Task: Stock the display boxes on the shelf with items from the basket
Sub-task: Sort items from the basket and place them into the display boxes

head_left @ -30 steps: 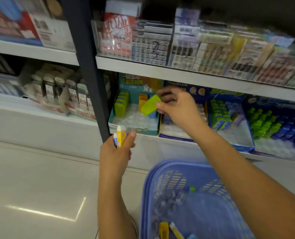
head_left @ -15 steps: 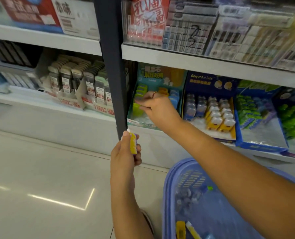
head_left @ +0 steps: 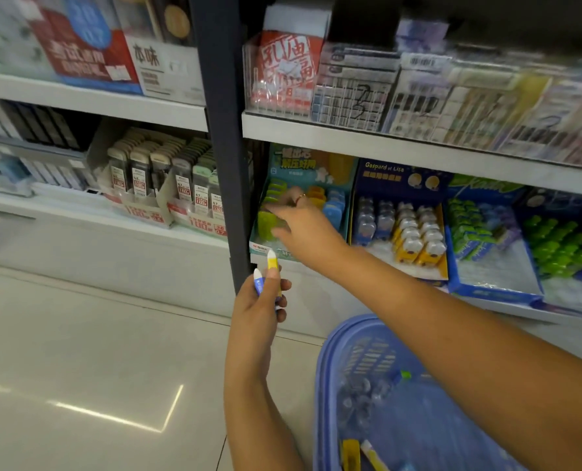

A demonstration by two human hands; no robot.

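My right hand [head_left: 301, 226] reaches into the teal display box [head_left: 303, 171] on the lower shelf, fingers resting on a green item [head_left: 266, 222] at the front of the left column. Orange items [head_left: 316, 195] and blue items [head_left: 335, 209] fill the columns beside it. My left hand [head_left: 257, 307] is held below the shelf edge, shut on a yellow item [head_left: 272, 261] and a blue item [head_left: 258, 280], both white-tipped. The blue basket [head_left: 330, 368] sits on the floor at lower right with several items inside, including a yellow one [head_left: 350, 453].
A dark shelf post [head_left: 225, 147] stands just left of the teal box. To the right sit a dark blue display box [head_left: 398, 178] and boxes of green items [head_left: 554, 239]. Left bay holds lead refill boxes [head_left: 160, 185]. Pale tiled floor [head_left: 96, 351] lies at left.
My right hand has carried the green item into the teal box's left column and now rests on it. The view has shifted closer and leftward. My left hand keeps its two items.
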